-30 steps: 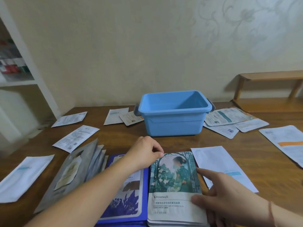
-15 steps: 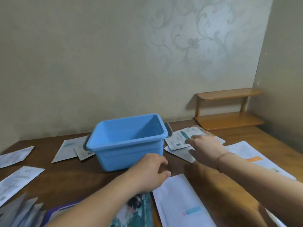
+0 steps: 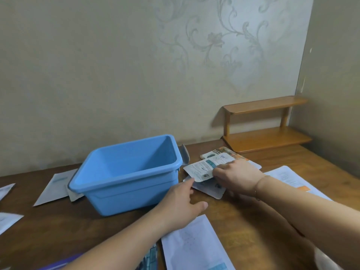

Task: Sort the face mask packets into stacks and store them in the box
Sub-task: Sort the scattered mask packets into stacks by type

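An empty blue plastic box stands on the wooden table. Right of it lies a small pile of face mask packets. My right hand grips the top white packet with teal print and has its near end raised off the pile. My left hand reaches in beside the box with straight fingers, its fingertips touching the lower grey packet. An orange patterned packet lies at the back of the pile.
A large white packet lies at the front, another with an orange stripe on the right. Grey and white packets lie left of the box. A small wooden shelf stands in the back right corner. Stack edges show at the bottom.
The view swung right, away from the sorted stacks. My right hand reached the pile beside the box and took hold of the top packet. My left hand followed toward the same pile.
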